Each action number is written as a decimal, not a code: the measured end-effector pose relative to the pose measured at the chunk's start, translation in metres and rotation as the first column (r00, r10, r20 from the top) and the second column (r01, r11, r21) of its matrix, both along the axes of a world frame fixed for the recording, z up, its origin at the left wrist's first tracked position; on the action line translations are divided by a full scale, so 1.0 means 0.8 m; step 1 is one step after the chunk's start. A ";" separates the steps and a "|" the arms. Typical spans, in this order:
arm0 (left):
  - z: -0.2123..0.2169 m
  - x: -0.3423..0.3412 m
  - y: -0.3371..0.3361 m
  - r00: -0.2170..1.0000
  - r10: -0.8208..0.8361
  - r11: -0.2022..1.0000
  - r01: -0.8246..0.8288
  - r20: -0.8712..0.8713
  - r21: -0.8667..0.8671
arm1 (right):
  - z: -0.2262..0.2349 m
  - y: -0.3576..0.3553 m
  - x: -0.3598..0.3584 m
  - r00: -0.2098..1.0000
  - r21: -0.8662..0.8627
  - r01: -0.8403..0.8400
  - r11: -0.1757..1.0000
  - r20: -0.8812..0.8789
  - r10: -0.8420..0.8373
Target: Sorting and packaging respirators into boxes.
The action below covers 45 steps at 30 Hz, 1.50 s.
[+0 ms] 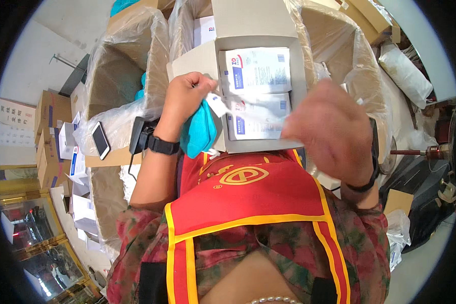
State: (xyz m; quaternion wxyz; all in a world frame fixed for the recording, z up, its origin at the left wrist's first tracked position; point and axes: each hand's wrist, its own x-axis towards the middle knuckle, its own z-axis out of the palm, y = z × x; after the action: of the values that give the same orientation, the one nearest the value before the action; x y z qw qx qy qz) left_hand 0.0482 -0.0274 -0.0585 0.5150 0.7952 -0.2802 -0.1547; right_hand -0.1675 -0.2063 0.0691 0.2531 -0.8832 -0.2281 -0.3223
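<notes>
My left hand (187, 96) is closed, thumb and fingertips pinched together. From it hangs a folded teal face mask (196, 133), with a small white tag-like piece (217, 105) beside its upper end. A bit of white loop shows at the mask's lower tip. Right beside this hand, an open white carton (262, 147) holds two stacks of white printed packets, a far packet (261, 71) and a near packet (258, 117). My right hand (332, 134) is over the carton's right side, smeared by motion. Its fingers cannot be made out, nor whether they hold anything.
Large cardboard boxes lined with clear plastic stand at left (124, 61) and right (334, 40). Teal pieces (142, 86) lie in the left one. A phone (101, 141) rests on plastic at left. Brown cartons (53, 137) are stacked far left. A white roll (405, 73) lies right.
</notes>
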 end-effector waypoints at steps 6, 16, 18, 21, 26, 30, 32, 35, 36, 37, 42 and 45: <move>0.087 -0.063 0.001 0.853 -0.231 0.966 0.260 0.467 0.002 | -0.026 -0.019 0.030 0.986 0.014 0.159 0.987 -0.061 -0.158; 0.108 -0.101 -0.001 0.872 -0.490 0.869 0.488 -0.001 -0.080 | -0.034 0.018 0.042 0.995 -0.110 0.104 0.989 0.024 -0.102; 0.106 -0.103 -0.001 0.874 -0.483 0.872 0.485 0.050 -0.063 | -0.044 0.023 0.043 0.994 -0.070 0.099 0.993 0.062 -0.095; 0.097 -0.108 -0.005 0.886 -0.459 0.882 0.464 0.066 -0.088 | -0.049 0.019 0.042 0.993 -0.089 0.117 0.989 0.027 -0.115; 0.092 -0.105 -0.001 0.943 -0.333 0.935 0.329 -0.011 -0.131 | -0.049 -0.009 0.036 0.990 -0.099 0.143 0.985 0.022 -0.142; 0.093 -0.083 0.007 0.944 -0.272 0.948 0.230 -0.188 -0.220 | -0.041 -0.042 0.018 0.972 0.046 0.228 0.972 -0.065 -0.225; 0.092 -0.091 0.000 0.875 -0.319 0.916 0.187 -0.364 -0.355 | -0.039 -0.037 0.018 0.965 0.053 0.251 0.966 -0.097 -0.246; 0.100 -0.086 0.003 0.914 -0.238 0.950 0.148 -0.329 -0.276 | -0.031 -0.033 0.015 0.965 -0.037 0.250 0.968 -0.069 -0.252; 0.105 -0.086 0.003 0.902 -0.241 0.920 0.095 -0.359 -0.380 | -0.033 -0.048 0.013 0.967 -0.127 0.254 0.959 0.041 -0.251; 0.104 -0.076 0.007 0.904 -0.237 0.923 0.094 -0.356 -0.374 | -0.037 -0.072 0.007 0.958 -0.212 0.274 0.938 0.151 -0.246; 0.087 -0.039 0.042 0.890 -0.176 0.799 -0.121 -0.421 -0.590 | -0.052 -0.240 -0.023 0.758 0.027 0.644 0.764 -0.156 -0.633; 0.095 -0.047 0.033 0.877 -0.145 0.753 -0.203 -0.459 -0.626 | -0.083 -0.387 -0.044 0.618 0.053 0.778 0.626 -0.246 -0.747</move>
State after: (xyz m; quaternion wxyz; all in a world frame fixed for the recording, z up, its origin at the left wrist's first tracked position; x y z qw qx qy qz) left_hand 0.0109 -0.0009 0.0179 0.8161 0.5033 -0.1667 -0.2301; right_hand -0.2027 -0.5158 0.0030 0.1809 -0.9012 0.2216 -0.3255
